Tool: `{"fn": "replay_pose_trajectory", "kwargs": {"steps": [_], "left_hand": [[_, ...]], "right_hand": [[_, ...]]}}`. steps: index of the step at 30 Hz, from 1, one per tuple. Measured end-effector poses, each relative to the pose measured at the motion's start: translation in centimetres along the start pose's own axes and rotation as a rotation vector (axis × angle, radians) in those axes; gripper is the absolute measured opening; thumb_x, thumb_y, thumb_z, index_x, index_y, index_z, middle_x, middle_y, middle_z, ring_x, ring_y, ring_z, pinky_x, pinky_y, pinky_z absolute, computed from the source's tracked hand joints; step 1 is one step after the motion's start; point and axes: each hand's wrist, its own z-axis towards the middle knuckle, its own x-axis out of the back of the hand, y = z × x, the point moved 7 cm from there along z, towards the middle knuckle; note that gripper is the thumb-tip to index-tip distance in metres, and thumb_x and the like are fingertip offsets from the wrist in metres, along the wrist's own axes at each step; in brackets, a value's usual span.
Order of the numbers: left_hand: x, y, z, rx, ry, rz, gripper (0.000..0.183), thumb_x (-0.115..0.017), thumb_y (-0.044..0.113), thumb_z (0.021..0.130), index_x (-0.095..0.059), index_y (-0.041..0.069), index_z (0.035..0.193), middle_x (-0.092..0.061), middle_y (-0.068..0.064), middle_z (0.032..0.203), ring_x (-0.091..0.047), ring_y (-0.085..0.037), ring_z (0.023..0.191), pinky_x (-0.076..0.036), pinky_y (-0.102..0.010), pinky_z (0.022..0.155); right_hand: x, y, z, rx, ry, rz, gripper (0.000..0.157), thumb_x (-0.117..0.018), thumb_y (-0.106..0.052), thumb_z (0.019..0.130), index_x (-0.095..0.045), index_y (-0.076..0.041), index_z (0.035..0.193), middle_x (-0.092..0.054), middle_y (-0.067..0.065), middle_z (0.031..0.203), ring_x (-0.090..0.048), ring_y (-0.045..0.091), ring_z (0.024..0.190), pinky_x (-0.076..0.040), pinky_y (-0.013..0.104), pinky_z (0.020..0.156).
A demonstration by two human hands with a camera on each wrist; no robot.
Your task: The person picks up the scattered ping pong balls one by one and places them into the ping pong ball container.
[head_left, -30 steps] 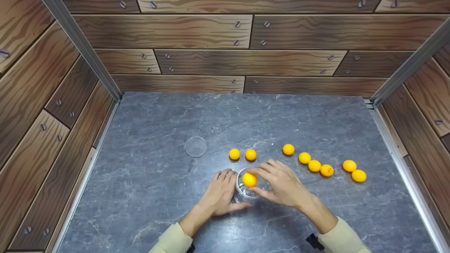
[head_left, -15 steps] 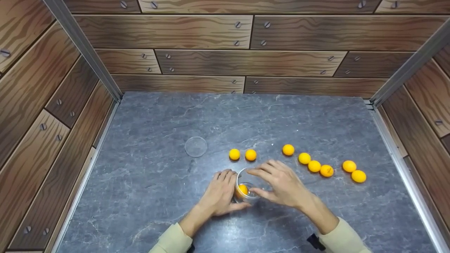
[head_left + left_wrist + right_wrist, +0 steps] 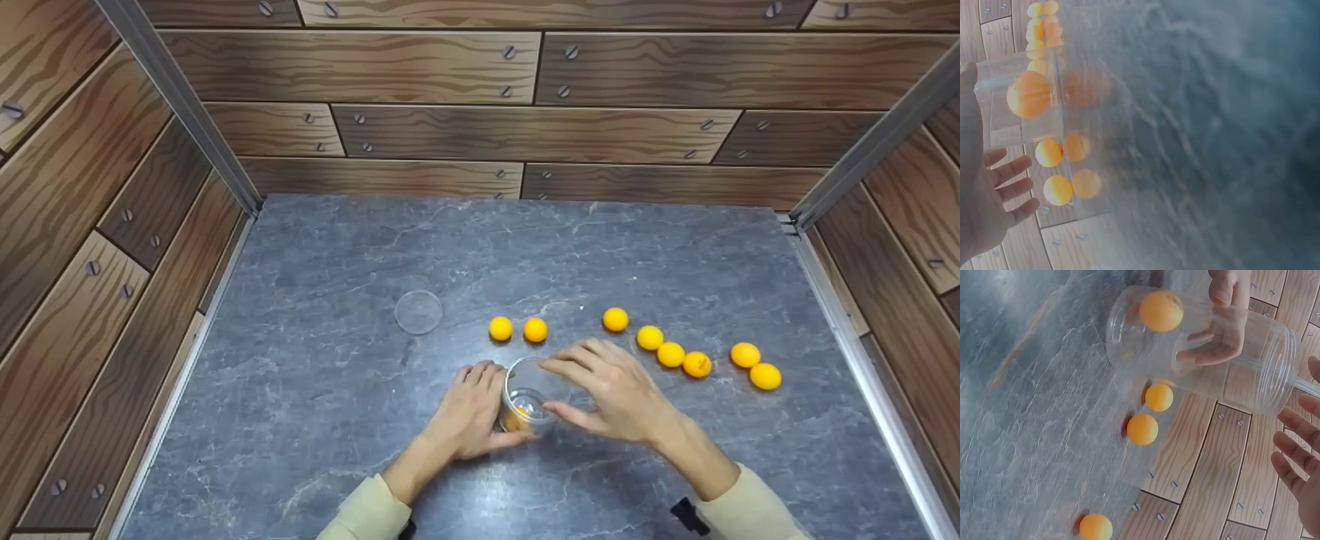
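Observation:
A clear plastic jar (image 3: 530,382) stands upright on the table, its mouth facing up. At its bottom lies one orange ping-pong ball (image 3: 1161,311). My left hand (image 3: 469,415) holds the jar from its left side, the thumb across the near side; some of its fingers show through the wall in the right wrist view. Beside the rim, on the right, hovers my right hand (image 3: 611,394), fingers and thumb apart with nothing between them. Two orange balls (image 3: 517,329) sit just behind the jar.
Several more orange balls (image 3: 670,354) lie in a loose row to the right of the jar. A clear round disc (image 3: 418,312), like a lid, rests flat at the back left. Wood-patterned walls (image 3: 435,133) enclose the marbled table (image 3: 322,375) at the back and sides.
The orange ball left my right hand's fingertips and dropped to the bottom of the jar. My right hand then drew slightly to the right. My left hand stayed on the jar.

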Motion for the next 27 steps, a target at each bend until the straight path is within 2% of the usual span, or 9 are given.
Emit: {"fn": "replay_pose_trajectory", "kwargs": {"steps": [8,14,20,27], "left_hand": [[0.1,0.0,0.0,-0.01,0.01,0.009,0.097,-0.048,0.09,0.086,-0.053,0.008,0.136,-0.063,-0.007,0.127,-0.062,-0.025,0.122,-0.053,-0.04,0.105],[0.0,0.0,0.0,0.006,0.004,-0.009,0.098,-0.054,0.09,0.083,-0.053,0.008,0.137,-0.063,-0.008,0.127,-0.062,-0.025,0.123,-0.053,-0.041,0.106],[0.0,0.0,0.0,0.011,-0.009,-0.001,0.098,-0.052,0.091,0.084,-0.053,0.008,0.137,-0.063,-0.007,0.128,-0.062,-0.025,0.124,-0.053,-0.041,0.106],[-0.1,-0.1,0.1,0.018,-0.033,-0.013,0.099,-0.051,0.091,0.084,-0.052,0.008,0.139,-0.063,-0.009,0.131,-0.061,-0.026,0.128,-0.052,-0.042,0.108]], "right_hand": [[1.4,0.9,-0.1,0.029,0.007,-0.085,0.057,-0.083,-0.048,0.084,-0.073,-0.015,0.129,-0.075,0.001,0.117,-0.068,0.019,0.101,-0.058,0.036,0.086],[2.4,1.7,-0.6,0.046,-0.008,-0.11,0.063,-0.082,-0.05,0.084,-0.07,-0.013,0.134,-0.074,0.004,0.12,-0.069,0.022,0.103,-0.058,0.04,0.084],[2.8,3.4,-1.5,-0.015,-0.015,-0.126,0.062,-0.076,-0.055,0.089,-0.07,-0.014,0.135,-0.074,0.006,0.119,-0.068,0.025,0.105,-0.056,0.041,0.079],[2.5,6.2,-3.0,-0.118,-0.038,-0.151,0.064,-0.073,-0.056,0.09,-0.069,-0.013,0.137,-0.074,0.007,0.122,-0.067,0.026,0.105,-0.058,0.043,0.084]]}}
